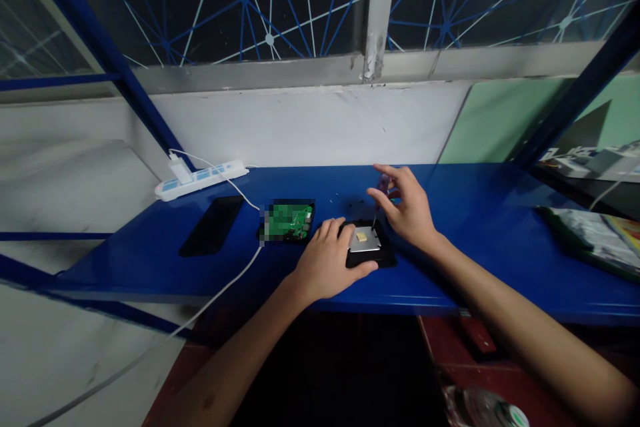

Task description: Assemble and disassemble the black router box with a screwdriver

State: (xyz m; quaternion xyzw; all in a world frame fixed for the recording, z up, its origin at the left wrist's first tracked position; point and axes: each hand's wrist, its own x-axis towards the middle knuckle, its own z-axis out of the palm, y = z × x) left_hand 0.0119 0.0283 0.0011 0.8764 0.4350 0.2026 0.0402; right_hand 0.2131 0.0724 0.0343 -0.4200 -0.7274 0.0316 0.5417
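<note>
A small black device [370, 255] with a silver metal plate and a yellow patch on top lies on the blue shelf [475, 227]. My left hand [327, 260] grips its left edge, fingers over the top and thumb along the near side. My right hand [405, 207] hovers just above and behind it, pinching a thin screwdriver [379, 203] upright, its tip reaching down to the plate's far right corner. A green circuit board [290, 220] on a black base lies just left of my left hand.
A black phone [213, 225] lies flat at the left. A white power strip [200, 180] with a charger and white cable sits at the back left. Small dark bits [350, 201] dot the shelf behind the device. Plastic-wrapped items [595, 233] lie at far right.
</note>
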